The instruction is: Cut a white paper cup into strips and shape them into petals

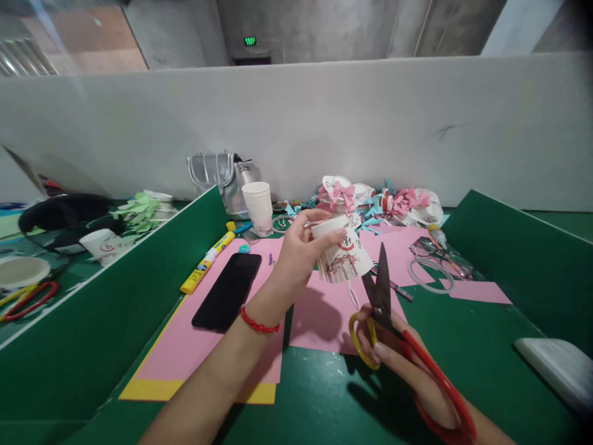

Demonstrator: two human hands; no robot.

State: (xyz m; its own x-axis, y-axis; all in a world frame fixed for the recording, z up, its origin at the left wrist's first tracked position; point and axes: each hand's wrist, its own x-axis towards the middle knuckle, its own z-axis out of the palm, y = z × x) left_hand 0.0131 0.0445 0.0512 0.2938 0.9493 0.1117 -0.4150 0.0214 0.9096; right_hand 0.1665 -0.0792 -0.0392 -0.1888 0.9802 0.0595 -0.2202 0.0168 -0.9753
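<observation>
Near the middle of the view, my left hand pinches a white printed paper cup by its base. The cup's wall is cut into thin strips that fan out downward. To the right and lower, my right hand has its fingers in the yellow and red handles of a pair of scissors. The blades are parted and point up, close to the cup's right side but apart from it. Pink sheets lie on the green table under both hands.
A black phone and yellow glue tube lie left. Behind stand stacked cups and a silver bag. Paper flowers, glasses and a ring are at the right. Green dividers flank the table.
</observation>
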